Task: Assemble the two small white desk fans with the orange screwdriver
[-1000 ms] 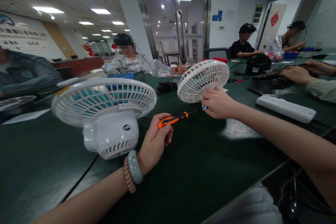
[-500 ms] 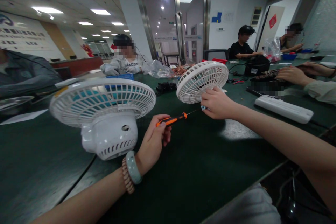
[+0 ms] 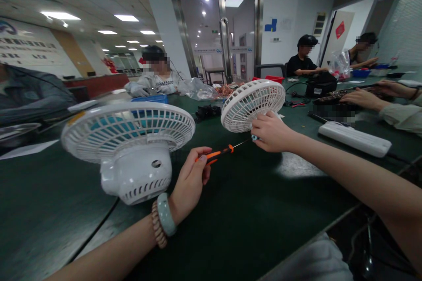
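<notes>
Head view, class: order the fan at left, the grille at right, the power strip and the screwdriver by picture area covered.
Largest: fan at left; nearness to the camera may enlarge it.
Then: grille at right, partly hidden.
Then: power strip.
Smallest: screwdriver, partly hidden.

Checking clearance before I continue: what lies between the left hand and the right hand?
The head view shows a screwdriver there, its handle in the left hand and its shaft pointing toward the right hand.

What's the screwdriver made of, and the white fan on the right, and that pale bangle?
Screwdriver: bright orange-and-black handle looks plastic, maybe rubbery; its thin straight shaft suggests metal.
White fan: probably satin plastic, with regular, moulded-looking ribs.
Bangle: smooth, pale and shiny, so maybe stone or glass.
</notes>
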`<state>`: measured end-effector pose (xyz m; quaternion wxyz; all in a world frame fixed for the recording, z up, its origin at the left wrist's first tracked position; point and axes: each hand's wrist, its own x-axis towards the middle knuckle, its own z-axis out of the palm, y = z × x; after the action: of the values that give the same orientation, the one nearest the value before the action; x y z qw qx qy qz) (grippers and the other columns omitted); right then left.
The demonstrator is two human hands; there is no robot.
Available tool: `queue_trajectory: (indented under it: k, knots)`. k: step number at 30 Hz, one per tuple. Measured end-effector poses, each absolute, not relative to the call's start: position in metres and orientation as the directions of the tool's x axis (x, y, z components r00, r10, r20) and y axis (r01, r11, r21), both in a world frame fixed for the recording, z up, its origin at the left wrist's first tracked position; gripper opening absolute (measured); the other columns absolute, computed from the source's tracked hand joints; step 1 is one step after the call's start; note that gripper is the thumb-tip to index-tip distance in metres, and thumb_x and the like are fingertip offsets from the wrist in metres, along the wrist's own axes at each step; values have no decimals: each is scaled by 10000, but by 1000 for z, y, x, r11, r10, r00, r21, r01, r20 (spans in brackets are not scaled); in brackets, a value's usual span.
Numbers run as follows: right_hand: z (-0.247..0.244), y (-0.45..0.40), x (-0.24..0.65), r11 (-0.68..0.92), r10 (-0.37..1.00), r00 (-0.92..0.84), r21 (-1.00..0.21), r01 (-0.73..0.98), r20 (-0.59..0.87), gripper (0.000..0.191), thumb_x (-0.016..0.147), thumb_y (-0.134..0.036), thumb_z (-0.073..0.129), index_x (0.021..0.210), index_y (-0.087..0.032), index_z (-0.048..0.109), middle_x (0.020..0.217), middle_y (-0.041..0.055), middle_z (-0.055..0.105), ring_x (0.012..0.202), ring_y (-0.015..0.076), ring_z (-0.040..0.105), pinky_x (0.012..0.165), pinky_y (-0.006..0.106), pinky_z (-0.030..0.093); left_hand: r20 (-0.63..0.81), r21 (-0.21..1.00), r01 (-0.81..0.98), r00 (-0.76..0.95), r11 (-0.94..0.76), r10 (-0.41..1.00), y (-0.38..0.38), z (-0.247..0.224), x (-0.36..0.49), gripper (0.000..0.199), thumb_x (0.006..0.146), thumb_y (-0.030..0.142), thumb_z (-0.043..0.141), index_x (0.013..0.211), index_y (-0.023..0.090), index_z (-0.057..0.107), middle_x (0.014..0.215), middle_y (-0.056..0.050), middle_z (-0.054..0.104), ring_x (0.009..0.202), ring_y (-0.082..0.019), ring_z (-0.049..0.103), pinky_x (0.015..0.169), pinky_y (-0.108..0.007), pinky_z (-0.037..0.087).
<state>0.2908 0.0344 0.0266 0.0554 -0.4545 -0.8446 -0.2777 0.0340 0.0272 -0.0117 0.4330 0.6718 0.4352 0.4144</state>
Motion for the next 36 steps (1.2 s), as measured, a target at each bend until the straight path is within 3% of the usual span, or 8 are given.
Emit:
queue_trajectory:
  k: [36]
  knots:
    - [27, 35, 292, 433, 742, -577, 412, 802, 342, 262, 796, -305, 434, 846, -133, 625, 926, 120, 580, 890, 238, 446, 727, 360, 236, 183, 928, 269, 273, -257, 945, 25, -10, 35, 314, 824, 414, 371, 1041, 203, 452, 612, 49, 428, 503, -91, 394, 436, -205, 336]
